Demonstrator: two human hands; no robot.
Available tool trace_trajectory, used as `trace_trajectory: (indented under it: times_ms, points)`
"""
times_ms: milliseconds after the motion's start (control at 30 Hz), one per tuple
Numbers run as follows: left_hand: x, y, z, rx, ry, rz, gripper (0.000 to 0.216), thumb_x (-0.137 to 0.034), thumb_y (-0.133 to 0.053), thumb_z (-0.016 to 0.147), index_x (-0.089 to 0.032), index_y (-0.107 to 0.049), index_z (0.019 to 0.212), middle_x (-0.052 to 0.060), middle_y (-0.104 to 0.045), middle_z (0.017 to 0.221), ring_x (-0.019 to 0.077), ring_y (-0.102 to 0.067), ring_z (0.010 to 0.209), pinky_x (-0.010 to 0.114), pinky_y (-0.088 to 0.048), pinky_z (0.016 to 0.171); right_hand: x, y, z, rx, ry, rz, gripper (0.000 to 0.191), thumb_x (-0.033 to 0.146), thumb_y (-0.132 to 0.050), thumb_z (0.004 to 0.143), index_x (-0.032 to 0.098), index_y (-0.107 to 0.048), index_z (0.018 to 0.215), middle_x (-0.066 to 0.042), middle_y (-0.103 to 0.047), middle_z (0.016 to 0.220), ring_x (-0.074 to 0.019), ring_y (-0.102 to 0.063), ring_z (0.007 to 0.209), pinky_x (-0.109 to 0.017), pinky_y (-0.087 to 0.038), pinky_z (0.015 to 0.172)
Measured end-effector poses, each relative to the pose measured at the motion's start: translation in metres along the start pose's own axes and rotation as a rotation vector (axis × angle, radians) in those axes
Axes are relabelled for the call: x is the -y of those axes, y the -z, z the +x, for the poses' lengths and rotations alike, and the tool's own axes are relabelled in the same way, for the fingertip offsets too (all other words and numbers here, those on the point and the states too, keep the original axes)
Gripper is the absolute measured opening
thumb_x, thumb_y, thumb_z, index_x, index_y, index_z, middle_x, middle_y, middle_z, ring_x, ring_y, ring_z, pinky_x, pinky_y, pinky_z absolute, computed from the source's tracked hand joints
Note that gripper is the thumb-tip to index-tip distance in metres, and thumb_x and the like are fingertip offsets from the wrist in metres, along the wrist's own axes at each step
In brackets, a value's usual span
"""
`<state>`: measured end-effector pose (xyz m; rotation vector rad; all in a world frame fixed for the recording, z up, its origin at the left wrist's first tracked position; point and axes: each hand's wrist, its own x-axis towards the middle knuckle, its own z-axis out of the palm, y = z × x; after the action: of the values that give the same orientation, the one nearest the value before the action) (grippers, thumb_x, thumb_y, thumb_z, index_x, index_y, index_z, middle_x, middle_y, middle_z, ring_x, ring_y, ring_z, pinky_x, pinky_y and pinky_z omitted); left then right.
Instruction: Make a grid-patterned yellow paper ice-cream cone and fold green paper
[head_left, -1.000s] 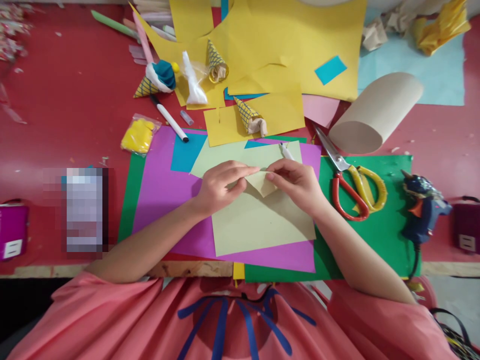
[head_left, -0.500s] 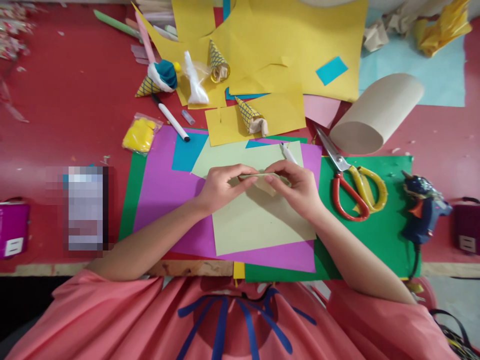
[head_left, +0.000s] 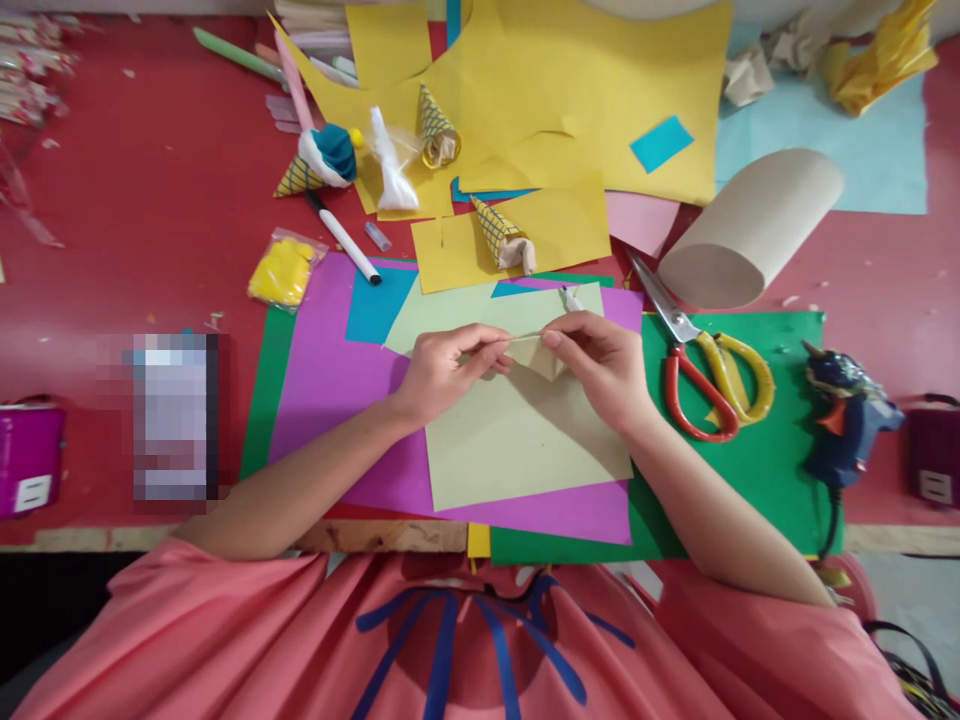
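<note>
Between my hands is a small piece of pale cream paper [head_left: 538, 355], partly folded or curled, its lower corner pointing toward me. My left hand [head_left: 454, 375] pinches its left end between thumb and fingers. At the right end, my right hand [head_left: 600, 365] grips it the same way. Beneath lies a larger pale cream sheet [head_left: 517, 450], on top of a purple sheet [head_left: 330, 400]. A white pen [head_left: 571, 298] is partly hidden behind my right hand. Farther back, a small yellow cone with a blue grid pattern [head_left: 491, 225] has crumpled paper in its mouth.
Right of my hands lie scissors [head_left: 679, 325] with red and yellow handles, a glue gun [head_left: 851, 420] and a cardboard tube [head_left: 750, 230]. To the left are a white marker [head_left: 345, 240], a bag of yellow clay [head_left: 283, 270] and a blurred-out phone-like object [head_left: 171, 420].
My right hand has shifted slightly right and away from my left hand. More of the small paper's folded face now shows between my fingers.
</note>
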<state>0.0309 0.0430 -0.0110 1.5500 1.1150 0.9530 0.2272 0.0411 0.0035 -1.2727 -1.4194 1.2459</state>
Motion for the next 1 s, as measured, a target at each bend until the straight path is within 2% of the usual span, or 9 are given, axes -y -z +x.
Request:
trace_trajectory:
  times_ms: [267,467,600,700,833,1000]
  points:
    - [0.0,-0.002,-0.002,0.065,0.097,-0.135,0.029,-0.045,-0.059,0.087,-0.017,-0.066,0.093,0.004,-0.076,0.078,0.0154,-0.074,0.072,0.023,-0.063,0.066,-0.001,0.001,0.0,-0.025,-0.018,-0.001,0.021,0.042,-0.066,0.083,0.021,-0.065,0.078,0.002,-0.061,0.068,-0.0103,-0.052,0.06,-0.025,-0.043,0.055]
    - [-0.002,0.0,0.002,-0.022,0.092,-0.159,0.026,-0.044,-0.062,0.086,-0.019,-0.06,0.087,0.002,-0.074,0.074,0.0151,-0.073,0.066,0.023,-0.062,0.061,-0.003,0.005,0.004,-0.019,-0.025,0.073,0.024,0.043,-0.053,0.09,0.023,-0.068,0.092,-0.003,-0.066,0.095,-0.0174,-0.061,0.092,-0.03,-0.048,0.079]
    - [-0.003,0.003,0.006,-0.011,0.067,-0.19,0.024,-0.043,-0.063,0.085,-0.02,-0.06,0.084,0.0,-0.071,0.067,0.0147,-0.071,0.059,0.024,-0.06,0.055,-0.002,0.007,0.004,0.129,-0.165,0.285,0.02,0.042,-0.058,0.086,0.025,-0.068,0.091,-0.001,-0.065,0.091,-0.0176,-0.062,0.085,-0.03,-0.05,0.075]
    - [0.0,0.005,0.007,0.003,0.059,-0.217,0.022,-0.042,-0.063,0.085,-0.02,-0.061,0.082,-0.002,-0.069,0.063,0.0132,-0.068,0.053,0.023,-0.058,0.051,-0.001,0.008,0.003,0.249,-0.228,0.37,0.022,0.041,-0.064,0.082,0.025,-0.067,0.096,-0.002,-0.066,0.096,-0.0183,-0.063,0.088,-0.031,-0.052,0.077]
    - [0.005,0.007,0.008,0.023,0.069,-0.196,0.023,-0.044,-0.062,0.086,-0.021,-0.062,0.083,-0.002,-0.068,0.061,0.0121,-0.066,0.05,0.023,-0.055,0.049,-0.001,0.007,0.003,0.339,-0.213,0.431,0.027,0.042,-0.067,0.079,0.026,-0.066,0.1,-0.002,-0.065,0.098,-0.0174,-0.062,0.088,-0.032,-0.051,0.079]
    - [0.002,0.007,0.008,0.045,0.06,-0.217,0.022,-0.041,-0.064,0.084,-0.02,-0.064,0.081,-0.002,-0.067,0.061,0.0097,-0.064,0.05,0.019,-0.052,0.048,-0.003,0.003,0.002,0.424,-0.189,0.539,0.028,0.035,-0.07,0.08,0.027,-0.064,0.106,-0.001,-0.066,0.1,-0.0134,-0.061,0.084,-0.026,-0.05,0.072]
